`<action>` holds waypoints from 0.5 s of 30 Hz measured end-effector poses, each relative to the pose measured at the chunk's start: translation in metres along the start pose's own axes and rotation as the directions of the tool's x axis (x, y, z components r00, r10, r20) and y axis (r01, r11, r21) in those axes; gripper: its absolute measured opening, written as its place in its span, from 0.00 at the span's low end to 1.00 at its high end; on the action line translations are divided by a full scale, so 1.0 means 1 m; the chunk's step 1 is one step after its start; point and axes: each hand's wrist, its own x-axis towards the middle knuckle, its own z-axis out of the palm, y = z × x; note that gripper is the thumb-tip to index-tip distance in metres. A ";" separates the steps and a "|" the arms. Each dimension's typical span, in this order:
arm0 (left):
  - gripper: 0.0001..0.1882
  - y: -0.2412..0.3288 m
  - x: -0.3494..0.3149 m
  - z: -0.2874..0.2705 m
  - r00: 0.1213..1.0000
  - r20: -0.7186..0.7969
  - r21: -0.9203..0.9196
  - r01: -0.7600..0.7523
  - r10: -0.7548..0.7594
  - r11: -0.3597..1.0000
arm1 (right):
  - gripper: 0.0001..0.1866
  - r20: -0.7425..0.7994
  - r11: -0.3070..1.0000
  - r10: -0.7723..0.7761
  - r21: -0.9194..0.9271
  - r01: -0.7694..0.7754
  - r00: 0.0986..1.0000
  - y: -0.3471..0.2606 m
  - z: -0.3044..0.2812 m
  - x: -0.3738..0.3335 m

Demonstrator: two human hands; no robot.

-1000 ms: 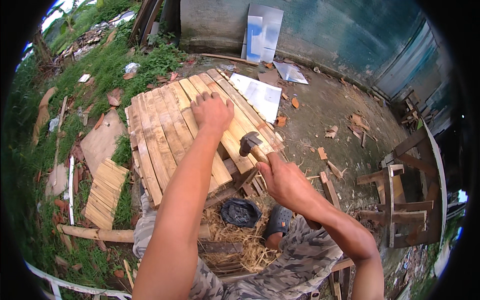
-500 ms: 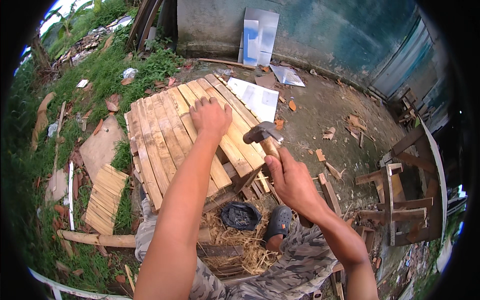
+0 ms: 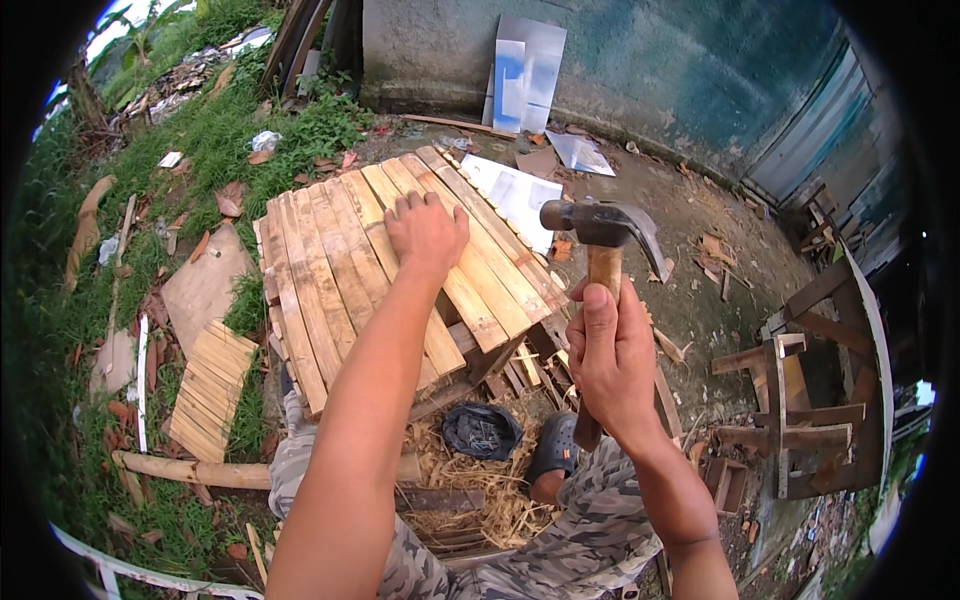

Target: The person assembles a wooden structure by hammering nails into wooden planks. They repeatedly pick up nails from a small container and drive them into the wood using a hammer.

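A slatted wooden structure (image 3: 310,290) stands in front of me, its top made of pale wood strips side by side, with a gap near its front right. Fingers a little apart, my left hand (image 3: 427,235) lies on the upper middle of these slats. My right hand (image 3: 612,360) is wrapped around the wooden handle of a claw hammer (image 3: 600,222), raised just right of the structure, head up and claw to the right. Below the front edge, a black plastic bag (image 3: 482,432) lies open with thin metal pieces that look like nails.
Wood shavings (image 3: 480,510) cover the ground between my legs, beside my clog (image 3: 556,445). A small slatted panel (image 3: 212,390) and a bamboo pole (image 3: 200,472) lie at the left. Wooden frames (image 3: 790,400) stand at the right. Boards (image 3: 527,75) lean on the far wall.
My right hand has lifted the hammer up and to the right, away from the slats' right edge, and its head has turned upright. My left hand stays on the slats.
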 end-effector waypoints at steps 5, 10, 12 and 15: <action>0.29 -0.001 0.001 -0.001 1.000 0.010 -0.010 -0.004 0.004 1.000 | 0.21 0.353 0.856 0.287 -0.511 -0.073 0.891 0.006 0.018 0.002; 0.29 -0.001 0.000 -0.002 1.000 0.000 -0.011 0.005 -0.005 1.000 | 0.18 0.053 0.991 0.049 -0.124 -0.042 0.997 0.003 0.007 0.000; 0.29 -0.002 0.002 -0.003 1.000 0.019 -0.023 0.008 -0.008 1.000 | 0.19 0.160 0.976 0.156 -0.177 -0.127 0.975 0.003 0.012 0.002; 0.29 -0.003 0.001 -0.002 0.998 0.062 -0.040 0.008 -0.005 0.999 | 0.23 0.327 0.840 0.340 -0.528 -0.128 0.882 0.009 0.016 0.004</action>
